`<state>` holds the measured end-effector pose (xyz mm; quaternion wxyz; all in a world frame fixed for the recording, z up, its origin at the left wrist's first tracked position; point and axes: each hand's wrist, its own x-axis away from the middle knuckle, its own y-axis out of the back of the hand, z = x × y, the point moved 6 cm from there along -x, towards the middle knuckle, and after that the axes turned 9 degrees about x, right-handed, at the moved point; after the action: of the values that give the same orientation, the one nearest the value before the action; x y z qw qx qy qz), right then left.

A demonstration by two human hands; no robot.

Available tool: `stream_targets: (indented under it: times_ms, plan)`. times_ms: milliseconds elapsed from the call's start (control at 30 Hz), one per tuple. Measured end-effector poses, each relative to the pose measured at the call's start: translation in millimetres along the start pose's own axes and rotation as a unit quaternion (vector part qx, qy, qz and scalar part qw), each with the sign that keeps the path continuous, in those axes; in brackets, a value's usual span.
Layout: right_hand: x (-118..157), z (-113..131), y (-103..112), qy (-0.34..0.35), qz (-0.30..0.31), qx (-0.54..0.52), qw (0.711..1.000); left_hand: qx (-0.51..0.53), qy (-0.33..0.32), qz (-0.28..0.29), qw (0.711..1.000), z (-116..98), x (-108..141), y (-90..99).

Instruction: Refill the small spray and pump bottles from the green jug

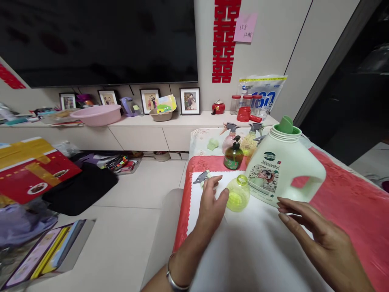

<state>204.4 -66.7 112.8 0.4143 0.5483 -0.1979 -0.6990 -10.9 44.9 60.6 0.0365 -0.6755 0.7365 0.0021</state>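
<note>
Yellow-green, the open bottle (pixel 238 197) stands just beside your left hand (pixel 211 205); your right hand (pixel 323 235) hovers near the pale jug (pixel 290 162); both grip nothing.

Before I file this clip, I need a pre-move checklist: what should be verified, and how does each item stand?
1. Bottle upright, mouth uncovered: ok, both.
2. Bottle's fill level: cannot tell; its yellow-green tint hides it.
3. Spray head off the bottle and in sight: ok, lying on the white cover.
4. Jug upright and uncapped: ok, green spout showing in its mouth.
5. Left hand touching the bottle: cannot tell; the thumb overlaps its edge in this view.
6. Right hand on the jug's handle: not ok, it is open below it.
</note>
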Motion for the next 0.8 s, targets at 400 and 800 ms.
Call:
stream_targets:
  times_ms: [400,800]
  plan:
    - [5,-10,19,-0.053,-0.022,0.027,0.998,-0.422,-0.088,0.039,0.901,-23,-29,49.7]
    - [14,-22,14,-0.08,-0.005,-0.001,0.997,-0.536,-0.013,0.042,0.843,10,-45,39.5]
